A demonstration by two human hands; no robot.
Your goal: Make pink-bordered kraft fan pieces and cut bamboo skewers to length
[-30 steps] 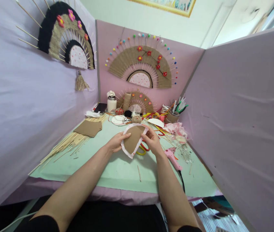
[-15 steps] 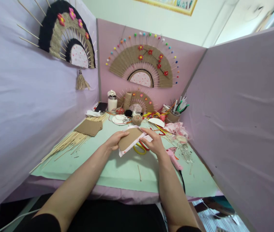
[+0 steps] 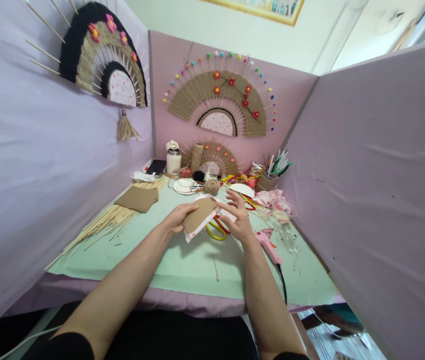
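A brown cardboard piece (image 3: 199,216) is being pinched by the left hand (image 3: 175,219) above the green mat (image 3: 182,265) – right hand (image 3: 237,220), fingers spread, at its 3 o'clock; no writing legible.

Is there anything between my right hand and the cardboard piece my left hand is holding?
Nothing visible. The left hand grips the cardboard piece at its left edge. The right hand is open beside its right edge, fingers spread. The scissors lie on the table beneath, not between.
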